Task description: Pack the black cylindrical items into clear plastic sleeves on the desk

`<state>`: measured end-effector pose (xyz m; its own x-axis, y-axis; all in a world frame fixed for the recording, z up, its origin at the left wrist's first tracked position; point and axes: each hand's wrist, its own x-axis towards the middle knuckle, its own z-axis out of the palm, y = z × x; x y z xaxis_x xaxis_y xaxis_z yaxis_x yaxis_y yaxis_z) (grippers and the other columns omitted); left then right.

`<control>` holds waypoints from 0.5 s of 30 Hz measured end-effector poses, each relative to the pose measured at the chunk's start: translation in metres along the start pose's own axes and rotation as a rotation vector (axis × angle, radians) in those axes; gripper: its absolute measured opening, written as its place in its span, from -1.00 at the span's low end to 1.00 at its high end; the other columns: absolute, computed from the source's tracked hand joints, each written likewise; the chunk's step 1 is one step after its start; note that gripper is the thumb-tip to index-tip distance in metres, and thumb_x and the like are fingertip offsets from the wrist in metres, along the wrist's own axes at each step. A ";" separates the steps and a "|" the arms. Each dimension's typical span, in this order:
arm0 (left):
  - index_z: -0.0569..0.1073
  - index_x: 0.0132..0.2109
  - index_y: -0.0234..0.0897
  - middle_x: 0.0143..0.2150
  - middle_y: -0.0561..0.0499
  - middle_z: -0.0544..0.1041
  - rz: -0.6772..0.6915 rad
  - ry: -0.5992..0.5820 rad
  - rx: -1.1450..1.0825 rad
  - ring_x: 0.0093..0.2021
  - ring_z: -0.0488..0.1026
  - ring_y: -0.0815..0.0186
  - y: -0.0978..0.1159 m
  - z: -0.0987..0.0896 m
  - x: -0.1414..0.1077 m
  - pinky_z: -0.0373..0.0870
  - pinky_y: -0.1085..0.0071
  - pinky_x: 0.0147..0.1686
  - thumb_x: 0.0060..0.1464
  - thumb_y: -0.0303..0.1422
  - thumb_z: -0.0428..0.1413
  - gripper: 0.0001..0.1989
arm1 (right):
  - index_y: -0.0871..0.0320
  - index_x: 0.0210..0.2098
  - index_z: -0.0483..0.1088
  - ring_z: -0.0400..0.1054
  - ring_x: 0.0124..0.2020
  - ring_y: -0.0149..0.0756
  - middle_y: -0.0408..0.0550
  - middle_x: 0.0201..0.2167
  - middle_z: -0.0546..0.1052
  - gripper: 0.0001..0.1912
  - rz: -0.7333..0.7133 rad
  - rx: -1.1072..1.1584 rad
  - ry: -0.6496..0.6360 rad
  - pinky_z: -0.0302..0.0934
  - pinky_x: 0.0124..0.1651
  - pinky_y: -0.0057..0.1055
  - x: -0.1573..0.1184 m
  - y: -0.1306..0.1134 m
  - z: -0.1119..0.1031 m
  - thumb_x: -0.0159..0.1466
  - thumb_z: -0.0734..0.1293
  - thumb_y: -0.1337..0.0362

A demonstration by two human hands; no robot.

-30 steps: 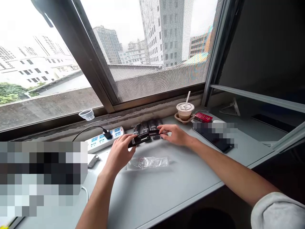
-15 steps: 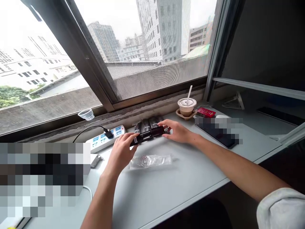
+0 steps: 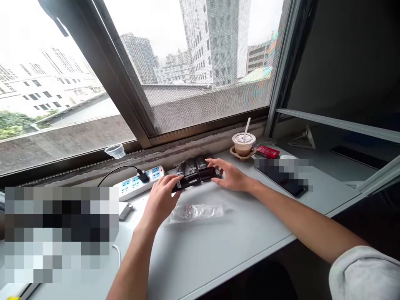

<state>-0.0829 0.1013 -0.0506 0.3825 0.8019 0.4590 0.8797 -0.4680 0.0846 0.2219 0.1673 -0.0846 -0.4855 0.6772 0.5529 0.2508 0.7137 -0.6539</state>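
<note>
Pale grey counter here, running right across under the window, and we start at the far left, where a pixelated block hides whatever sits behind it. A white cable curls out beside its edge. Just above, a clear plastic tub perches by the window ledge. Next along, a small grey adapter lies near the white power strip with its blue sockets, and one black plug is seated there, a dark cord arching away from it.

Now the centre of the action! The left grip pinches the left end of a black device, thumb and fingers bent round it. The device is held above the counter, its two sections meeting end to end; joined or merely touching, I can't tell. Behind it, dark items in clear wrapping lie side by side; in front, a crinkled clear bag lies flat. And here's the right grip, pinching the device's right-hand section between fingers and thumb!

Further right, a lidded drink with a white straw stands in a cardboard holder, a red box beside it, then a dark phone, partly pixelated. Far right, a pale sleeve.
</note>
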 end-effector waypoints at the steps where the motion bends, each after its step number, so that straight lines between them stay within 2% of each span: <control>1: 0.43 0.27 -0.13 0.17 -0.14 0.52 -0.001 -0.003 -0.002 0.17 0.43 -0.01 0.000 0.000 0.000 0.40 -0.02 0.14 0.29 -0.33 0.12 -0.58 | -0.08 0.41 0.17 0.43 -0.01 -0.17 0.01 0.12 0.48 -0.22 0.001 -0.002 0.001 0.43 -0.11 -0.26 0.000 -0.001 0.000 0.25 0.42 0.35; 6: 0.42 0.28 -0.13 0.17 -0.14 0.52 -0.012 -0.005 0.000 0.16 0.43 -0.01 0.001 0.001 -0.001 0.41 -0.02 0.14 0.29 -0.33 0.13 -0.57 | -0.01 0.34 0.30 0.46 -0.01 -0.16 0.04 0.12 0.52 -0.39 0.029 0.031 0.024 0.42 -0.11 -0.27 0.001 -0.005 -0.002 0.32 0.41 0.23; 9: 0.42 0.28 -0.12 0.18 -0.13 0.52 -0.020 0.007 0.012 0.17 0.44 -0.02 0.002 0.001 -0.001 0.41 -0.02 0.14 0.29 -0.35 0.12 -0.57 | 0.09 0.19 0.44 0.52 -0.27 -0.25 -0.02 -0.18 0.61 -0.61 0.155 0.146 0.019 0.42 -0.23 -0.33 0.003 -0.006 -0.003 0.44 0.29 0.09; 12: 0.43 0.27 -0.11 0.17 -0.12 0.52 0.002 0.035 0.010 0.15 0.45 0.00 0.008 0.000 0.001 0.41 0.00 0.15 0.29 -0.36 0.12 -0.57 | 0.17 0.06 0.50 0.47 -0.50 -0.32 -0.12 -0.48 0.55 -0.56 0.266 0.281 -0.007 0.39 -0.38 -0.39 0.004 -0.005 0.000 0.47 0.23 -0.03; 15: 0.44 0.26 -0.11 0.16 -0.11 0.52 0.038 0.045 -0.020 0.13 0.45 0.03 0.020 0.000 0.004 0.43 0.02 0.13 0.29 -0.36 0.13 -0.58 | 0.19 0.04 0.50 0.49 -0.53 -0.31 -0.13 -0.51 0.55 -0.50 0.309 0.347 -0.008 0.39 -0.47 -0.42 0.003 -0.005 0.006 0.42 0.28 -0.11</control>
<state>-0.0642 0.0951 -0.0477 0.4024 0.7660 0.5013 0.8585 -0.5059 0.0839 0.2143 0.1650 -0.0828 -0.4389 0.8464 0.3016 0.0904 0.3755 -0.9224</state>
